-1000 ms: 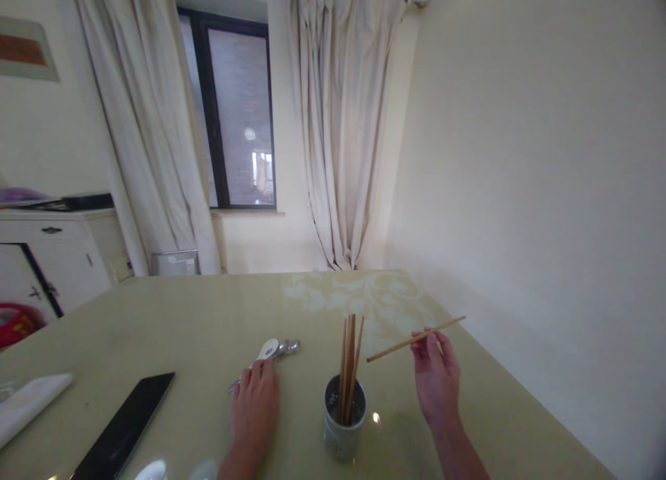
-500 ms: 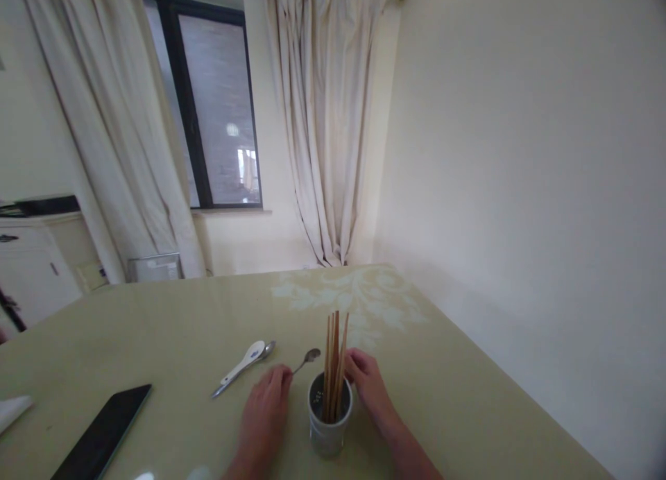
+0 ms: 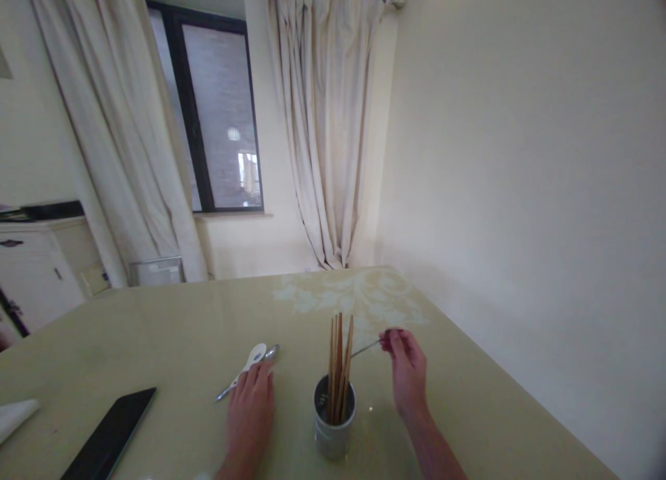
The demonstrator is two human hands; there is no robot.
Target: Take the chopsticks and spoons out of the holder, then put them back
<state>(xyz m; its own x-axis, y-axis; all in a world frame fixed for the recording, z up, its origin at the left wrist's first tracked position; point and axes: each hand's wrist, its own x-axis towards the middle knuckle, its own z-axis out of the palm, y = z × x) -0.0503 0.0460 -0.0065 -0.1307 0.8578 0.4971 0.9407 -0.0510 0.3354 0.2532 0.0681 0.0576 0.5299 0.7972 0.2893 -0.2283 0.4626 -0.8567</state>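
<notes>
Metal spoon, slim and pale, is pinched by its handle end between the fingertips of the right hand, raised above the surface just right of the upright chopsticks in the grey cup, its bowl pointing toward the sticks and partly hidden behind them; the left hand lies palm down with fingers loosely spread, its tips touching or just over the white ceramic spoon and a second metal spoon lying side by side, though whether it grips either cannot be told; the light fingertip hold looks the likeliest weak point, since the spoon could pivot or slip and clatter onto the glossy top; its bowl could also catch the tall sticks and tip the narrow cup; the count: three spoons in view, two metal and one white; one cup; roughly five or six chopsticks, bunched too close to number surely; one dark phone-like slab near the left; one white cloth corner at the frame's edge.
</notes>
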